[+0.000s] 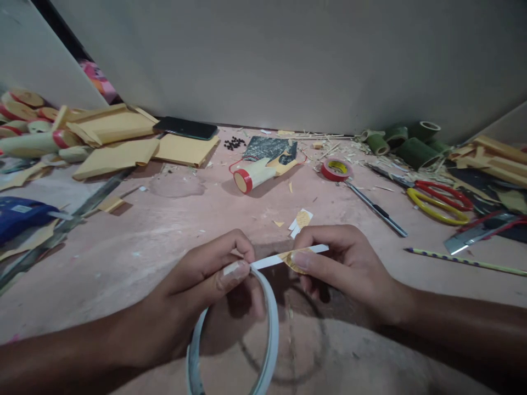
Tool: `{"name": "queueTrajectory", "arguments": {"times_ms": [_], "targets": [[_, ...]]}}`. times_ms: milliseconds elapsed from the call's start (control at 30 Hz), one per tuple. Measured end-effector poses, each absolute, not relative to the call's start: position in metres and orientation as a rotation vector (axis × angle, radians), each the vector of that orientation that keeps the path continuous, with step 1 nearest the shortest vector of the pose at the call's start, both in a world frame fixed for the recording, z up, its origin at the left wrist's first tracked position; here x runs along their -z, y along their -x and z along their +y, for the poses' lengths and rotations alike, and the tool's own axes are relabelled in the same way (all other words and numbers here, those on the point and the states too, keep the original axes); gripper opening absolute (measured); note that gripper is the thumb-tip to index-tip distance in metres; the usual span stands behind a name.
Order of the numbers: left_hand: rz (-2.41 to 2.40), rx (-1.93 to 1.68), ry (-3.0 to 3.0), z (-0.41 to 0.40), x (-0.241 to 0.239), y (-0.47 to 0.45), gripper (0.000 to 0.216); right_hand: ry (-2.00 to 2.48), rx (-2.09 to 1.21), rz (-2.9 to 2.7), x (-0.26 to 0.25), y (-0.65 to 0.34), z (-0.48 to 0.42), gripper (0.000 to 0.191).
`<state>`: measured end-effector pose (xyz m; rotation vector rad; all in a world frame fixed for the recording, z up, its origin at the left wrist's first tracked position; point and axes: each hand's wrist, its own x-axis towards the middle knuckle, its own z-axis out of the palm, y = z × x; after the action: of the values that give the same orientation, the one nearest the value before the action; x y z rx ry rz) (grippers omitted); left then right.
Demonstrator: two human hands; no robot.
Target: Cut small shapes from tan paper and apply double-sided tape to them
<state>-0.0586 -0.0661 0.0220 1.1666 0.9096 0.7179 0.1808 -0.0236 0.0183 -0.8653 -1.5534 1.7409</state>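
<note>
My left hand (pixel 206 291) pinches a large thin roll of white tape (pixel 269 334) at its top, thumb pressed on the loose end. A white strip (pixel 269 260) runs from there to my right hand (pixel 346 260), whose thumb and fingers pinch the strip together with a small round tan paper piece (pixel 293 258). Both hands hover low over the pink floor (pixel 164 241), close to me.
A bamboo tube with a red band (pixel 253 176) and a red tape roll (pixel 336 169) lie ahead. Red and yellow scissors (pixel 438 200), a cutter knife (pixel 376 208), a pencil (pixel 465 260) and green bamboo pieces (pixel 411 145) sit right. Cardboard sheets (pixel 119 142) and a phone (pixel 185 128) lie left.
</note>
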Motion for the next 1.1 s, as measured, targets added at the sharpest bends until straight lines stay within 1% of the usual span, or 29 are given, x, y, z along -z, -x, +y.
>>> {"name": "queueTrajectory", "arguments": {"times_ms": [133, 267, 333, 400, 467, 567, 633, 767, 867, 1100], "targets": [[0.960, -0.698, -1.309, -0.064, -0.021, 0.060, 0.027, 0.859, -1.751, -1.542, -0.017, -0.180, -0.024, 0.033], [0.862, -0.649, -1.109, -0.067, -0.022, 0.057, 0.021, 0.862, -1.757, -1.550, -0.014, -0.181, -0.026, 0.028], [0.825, -0.670, -0.989, -0.069, -0.023, 0.055, 0.024, 0.870, -1.736, -1.570, -0.013, -0.181, -0.026, 0.024], [0.836, -0.699, -0.985, -0.070, -0.023, 0.053, 0.029, 0.874, -1.703, -1.596, -0.013, -0.180, -0.026, 0.024], [0.877, -0.704, -1.073, -0.071, -0.022, 0.050, 0.026, 0.868, -1.693, -1.611, -0.012, -0.179, -0.026, 0.024], [0.934, -0.715, -1.159, -0.071, -0.020, 0.045, 0.019, 0.885, -1.769, -1.558, -0.012, -0.178, -0.026, 0.022], [0.954, -0.744, -1.148, -0.070, -0.019, 0.041, 0.020, 0.897, -1.851, -1.464, -0.013, -0.177, -0.026, 0.020], [0.980, -0.798, -1.154, -0.067, -0.017, 0.031, 0.020, 0.850, -1.918, -1.300, -0.017, -0.175, -0.023, 0.025], [0.962, -0.854, -1.166, -0.064, -0.016, 0.024, 0.018, 0.811, -1.918, -1.269, -0.017, -0.175, -0.021, 0.024], [0.974, -0.909, -1.240, -0.065, -0.014, 0.020, 0.018, 0.885, -1.984, -1.233, -0.013, -0.174, -0.023, 0.025]]}}
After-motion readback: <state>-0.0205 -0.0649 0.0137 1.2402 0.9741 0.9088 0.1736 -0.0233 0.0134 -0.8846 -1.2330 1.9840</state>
